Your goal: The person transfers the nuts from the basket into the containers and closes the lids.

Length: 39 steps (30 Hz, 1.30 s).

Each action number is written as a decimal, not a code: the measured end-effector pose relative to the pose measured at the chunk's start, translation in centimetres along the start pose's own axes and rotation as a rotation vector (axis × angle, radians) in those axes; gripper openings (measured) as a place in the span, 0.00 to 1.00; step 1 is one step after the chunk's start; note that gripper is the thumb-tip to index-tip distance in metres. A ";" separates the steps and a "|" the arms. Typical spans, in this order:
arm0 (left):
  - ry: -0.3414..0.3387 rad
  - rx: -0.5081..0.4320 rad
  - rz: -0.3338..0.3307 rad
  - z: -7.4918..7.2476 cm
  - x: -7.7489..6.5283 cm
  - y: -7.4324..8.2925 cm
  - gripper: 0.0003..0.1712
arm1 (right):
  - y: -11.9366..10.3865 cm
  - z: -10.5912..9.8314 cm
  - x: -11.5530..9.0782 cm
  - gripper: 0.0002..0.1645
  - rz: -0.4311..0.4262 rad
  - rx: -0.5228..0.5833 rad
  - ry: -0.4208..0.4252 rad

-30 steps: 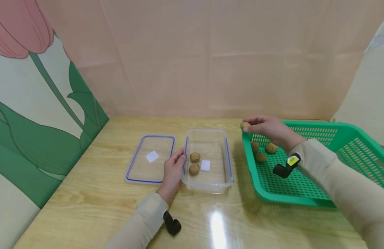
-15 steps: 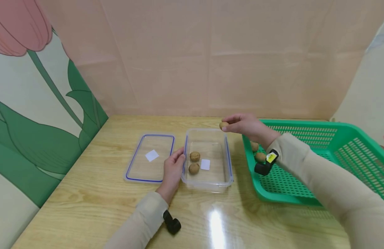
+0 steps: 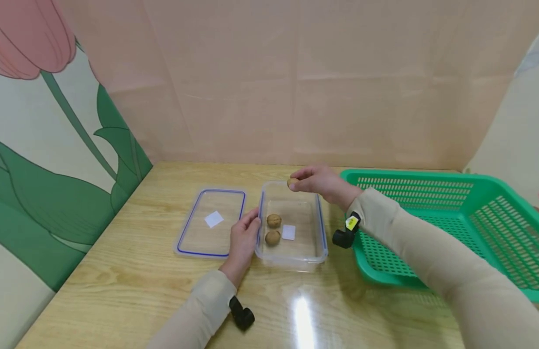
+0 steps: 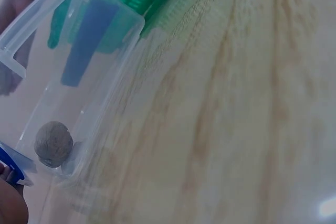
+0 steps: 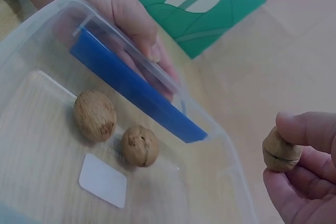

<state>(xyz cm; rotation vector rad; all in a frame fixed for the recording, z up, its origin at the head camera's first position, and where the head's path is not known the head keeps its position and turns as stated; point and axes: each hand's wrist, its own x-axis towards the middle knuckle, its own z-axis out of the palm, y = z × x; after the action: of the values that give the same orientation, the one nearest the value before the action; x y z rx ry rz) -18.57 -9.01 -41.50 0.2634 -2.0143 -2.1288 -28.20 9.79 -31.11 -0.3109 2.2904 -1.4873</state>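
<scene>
My right hand (image 3: 322, 183) pinches a walnut (image 5: 281, 151) between thumb and fingertips, above the far end of a clear plastic food container (image 3: 310, 246). Inside the container, by its left wall, lie two walnuts, the farther walnut (image 3: 274, 221) and the nearer walnut (image 3: 272, 237). Beside them is a small white square (image 3: 288, 232). My left hand (image 3: 242, 238) holds the container's left side, with its thumb by the rim and its fingers along the outer wall. The right wrist view shows a blue strip (image 5: 136, 90) on that wall.
A clear lid (image 3: 197, 228) with a blue seal lies left of the container, a white square (image 3: 214, 219) on it. On the right stands a green slotted basket (image 3: 426, 284), partly covered by my right sleeve. A pink sheet (image 3: 252, 97) hangs behind the wooden table (image 3: 121, 281).
My right hand has carried the walnut leftward from the basket's left rim to above the container. The left hand and the two walnuts in the container have stayed put.
</scene>
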 end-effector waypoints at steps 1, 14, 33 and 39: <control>-0.003 -0.002 -0.004 0.0 0.0 0.0 0.18 | 0.0 0.2 0.1 0.26 0.000 -0.009 0.000; -0.016 0.000 -0.001 -0.1 0.1 0.1 0.18 | -0.1 2.6 1.7 0.26 0.018 -0.071 0.057; -0.019 -0.030 0.005 -0.2 -0.3 0.0 0.18 | 1.1 6.4 3.4 0.22 0.079 -0.144 0.074; -0.017 -0.018 0.027 -0.3 -0.3 0.2 0.18 | 1.5 6.9 3.6 0.21 0.072 -0.192 0.095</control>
<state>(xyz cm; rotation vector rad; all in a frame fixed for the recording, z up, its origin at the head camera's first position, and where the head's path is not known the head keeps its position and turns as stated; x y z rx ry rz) -18.23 -9.23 -41.34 0.2143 -1.9949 -2.1394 -28.42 3.33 -35.64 -0.2124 2.4988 -1.2751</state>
